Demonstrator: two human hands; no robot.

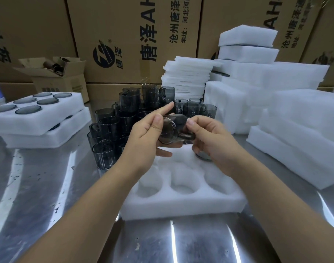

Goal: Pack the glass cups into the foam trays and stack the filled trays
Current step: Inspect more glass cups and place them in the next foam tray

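Both hands hold one smoky grey glass cup [171, 130] tilted on its side above a white foam tray [181, 202]. My left hand [145, 137] grips the cup from the left, and my right hand [211, 135] pinches its right end by the handle. The tray's three near pockets are bare; one cup [204, 155] sits in a far right pocket, partly hidden by my right hand. A pile of loose grey cups [124, 118] stands behind the tray. Two filled trays [39, 118] are stacked at the left.
Stacks of white foam trays and blocks [276, 103] fill the right side, with thin foam sheets [187, 76] behind the cups. Large printed cardboard boxes [134, 35] wall the back. A small open carton [56, 73] sits at the back left. The table [48, 196] is shiny metal.
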